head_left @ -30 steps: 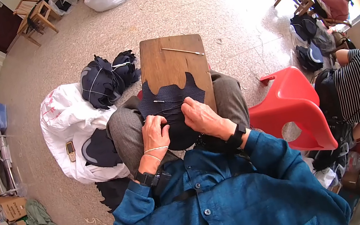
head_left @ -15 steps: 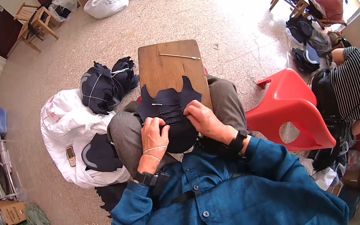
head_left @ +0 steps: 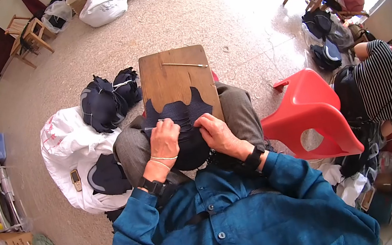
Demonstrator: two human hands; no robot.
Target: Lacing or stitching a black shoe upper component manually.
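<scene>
A dark navy piece of fabric [head_left: 182, 125], with a scalloped upper edge and faint stitched ridges across it, lies on the lower end of a wooden board [head_left: 172, 77] that rests on the person's lap, over grey trousers. The left hand [head_left: 163, 140] lies on the left part of the fabric with the fingers curled together, pinching its edge near the thumb; whether something thin like a needle is between the fingertips, I cannot tell at this size. The right hand [head_left: 218, 133] presses on the right part of the same fabric, its fingers bent and close together, gripping the cloth. Both wrists carry dark watches or bands, and the left one has also thin light bracelets. On the far end of the smooth brown board lies a thin pale stick [head_left: 185, 64], slightly slanted. On the floor to the person's left, a white sack [head_left: 65, 140] lies crumpled, with a heap of dark cut pieces [head_left: 107, 100] at its upper end and a small phone [head_left: 75, 179] on it. To the right stands a red plastic chair [head_left: 309, 113], glossy and curved, and beyond it sits a person in a striped shirt [head_left: 379, 85]. The floor [head_left: 218, 8] is speckled stone.
</scene>
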